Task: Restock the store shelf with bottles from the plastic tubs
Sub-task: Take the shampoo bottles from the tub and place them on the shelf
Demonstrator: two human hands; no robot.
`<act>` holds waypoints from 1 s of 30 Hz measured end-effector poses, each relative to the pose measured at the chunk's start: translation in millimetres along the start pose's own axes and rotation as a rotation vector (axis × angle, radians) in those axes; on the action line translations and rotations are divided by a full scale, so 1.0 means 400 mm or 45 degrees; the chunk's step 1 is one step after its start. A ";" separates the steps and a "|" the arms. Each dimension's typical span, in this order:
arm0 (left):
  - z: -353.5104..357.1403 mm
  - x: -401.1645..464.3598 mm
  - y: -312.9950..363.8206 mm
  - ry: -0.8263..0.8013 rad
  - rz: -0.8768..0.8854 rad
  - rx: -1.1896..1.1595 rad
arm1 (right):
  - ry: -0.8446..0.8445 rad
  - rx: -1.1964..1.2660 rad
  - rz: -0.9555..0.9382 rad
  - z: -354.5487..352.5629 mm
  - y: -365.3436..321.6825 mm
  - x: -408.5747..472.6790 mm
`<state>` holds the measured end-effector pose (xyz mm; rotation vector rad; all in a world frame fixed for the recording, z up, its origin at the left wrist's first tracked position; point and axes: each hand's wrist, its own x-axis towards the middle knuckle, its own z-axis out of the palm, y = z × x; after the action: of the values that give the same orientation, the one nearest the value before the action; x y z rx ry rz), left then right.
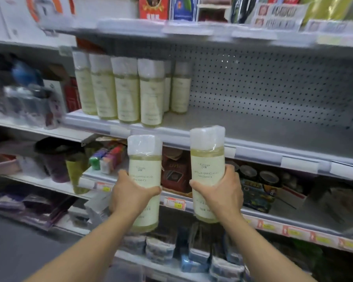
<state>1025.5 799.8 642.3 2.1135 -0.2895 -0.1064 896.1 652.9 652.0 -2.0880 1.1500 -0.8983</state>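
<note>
I hold two pale yellow bottles with white wrapped caps upright in front of the shelves. My left hand (130,195) grips one bottle (144,165) round its lower half. My right hand (220,192) grips the other bottle (207,159), held a little higher. Both are below the front edge of the grey shelf (253,129). On that shelf's left part stand several matching bottles (128,88) in a row, with more behind them. The plastic tubs are not in view.
The shelf's right part is bare metal before a perforated back panel (263,82). Boxes and packets fill the shelf above (192,9). Lower shelves hold cups, tins and packets behind price tags (174,202). Blurred goods crowd the left bay.
</note>
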 end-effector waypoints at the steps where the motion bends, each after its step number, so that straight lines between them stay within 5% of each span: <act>1: -0.012 0.006 0.021 0.015 0.023 -0.013 | 0.008 0.008 -0.007 -0.008 -0.021 0.016; 15: -0.067 0.163 0.236 0.170 0.140 -0.022 | -0.032 0.159 -0.117 -0.006 -0.219 0.302; 30: -0.044 0.289 0.316 0.291 0.147 -0.028 | -0.218 0.274 -0.007 0.238 -0.290 0.593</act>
<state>1119.9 721.7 763.2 2.0593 -0.2710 0.1981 1120.9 514.4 747.4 -1.9514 0.9177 -0.7908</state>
